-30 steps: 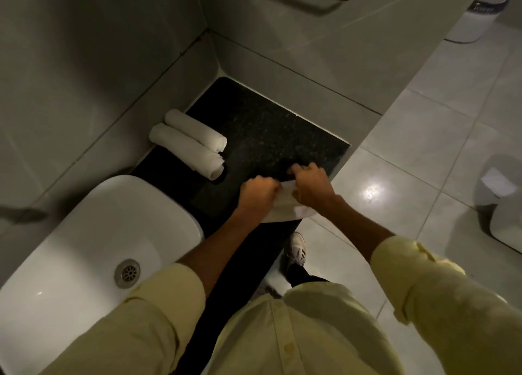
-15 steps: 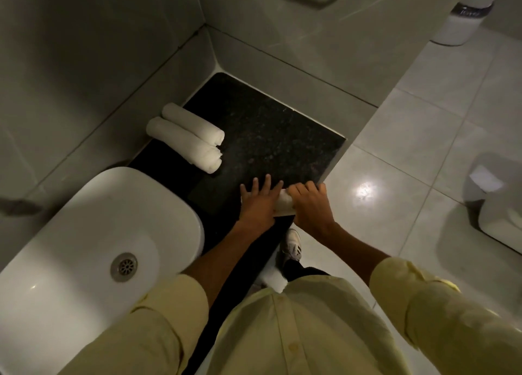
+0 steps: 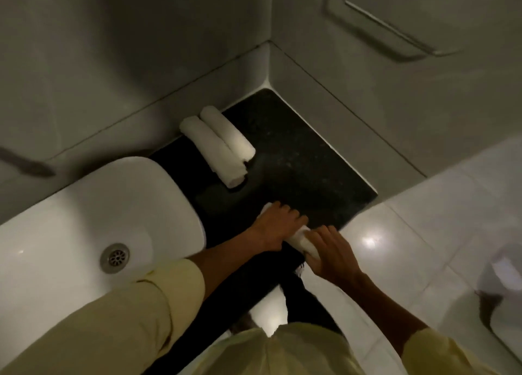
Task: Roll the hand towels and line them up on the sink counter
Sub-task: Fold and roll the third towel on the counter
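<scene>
Two white rolled hand towels (image 3: 219,145) lie side by side on the black stone counter (image 3: 308,176), near the back wall. A third white towel (image 3: 300,240), rolled into a tube, lies at the counter's front edge under both my hands. My left hand (image 3: 275,224) presses down on its left part with fingers curled over it. My right hand (image 3: 329,250) covers its right end, fingers spread across the roll. Only a short middle stretch and a bit of each end show.
A white basin (image 3: 84,227) with a metal drain (image 3: 115,257) sits left of the counter. Grey tiled walls meet in the corner behind it, and a metal rail (image 3: 389,29) hangs on the right wall. Glossy floor tiles (image 3: 423,233) and a white bin (image 3: 505,275) lie to the right.
The towel went from a loose fold held between both hands to a tight roll pressed on the counter. Both hands came down onto it and shifted slightly left. The camera swung right.
</scene>
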